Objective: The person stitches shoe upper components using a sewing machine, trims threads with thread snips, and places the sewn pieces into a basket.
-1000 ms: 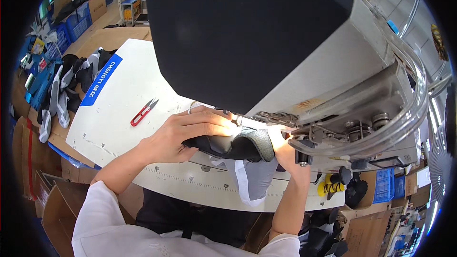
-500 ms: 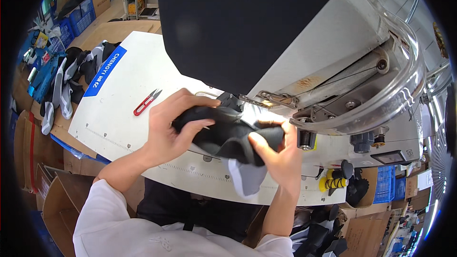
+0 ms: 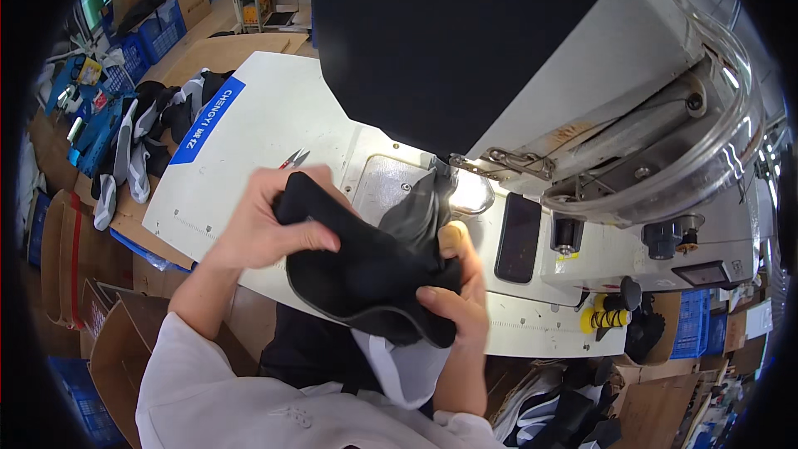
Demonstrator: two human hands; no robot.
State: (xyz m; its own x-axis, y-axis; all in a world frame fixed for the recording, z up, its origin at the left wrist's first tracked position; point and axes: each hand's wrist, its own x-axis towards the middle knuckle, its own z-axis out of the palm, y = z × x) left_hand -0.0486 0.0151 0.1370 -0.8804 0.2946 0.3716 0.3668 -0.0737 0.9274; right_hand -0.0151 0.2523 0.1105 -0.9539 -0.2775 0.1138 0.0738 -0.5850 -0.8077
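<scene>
Both my hands hold a black sewn fabric piece [image 3: 357, 278], possibly a shoe upper, above the front of the sewing machine [image 3: 598, 108] table. My left hand [image 3: 270, 220] pinches its upper left edge, thumb on the near face. My right hand [image 3: 461, 291] grips the right edge, with the thumb pressed on the front. A grey-white flap [image 3: 407, 374] hangs below the black part. Behind it, a darker, shinier part [image 3: 413, 212] reaches toward the lit needle area. Red-handled thread snips [image 3: 293, 159] lie beyond my left hand, their handles partly hidden.
A dark phone [image 3: 519, 237] lies on the white table [image 3: 208, 199] to the right. Yellow-and-black spools [image 3: 605, 318] stand at the right edge. Similar black and grey pieces [image 3: 137, 145] are piled at left, more at lower right. Cardboard boxes [image 3: 116, 366] stand at lower left.
The black piece has come nearer to me, away from the needle, and opened out flatter. Both hands moved with it. The phone and the metal plate are now uncovered; the view has shifted.
</scene>
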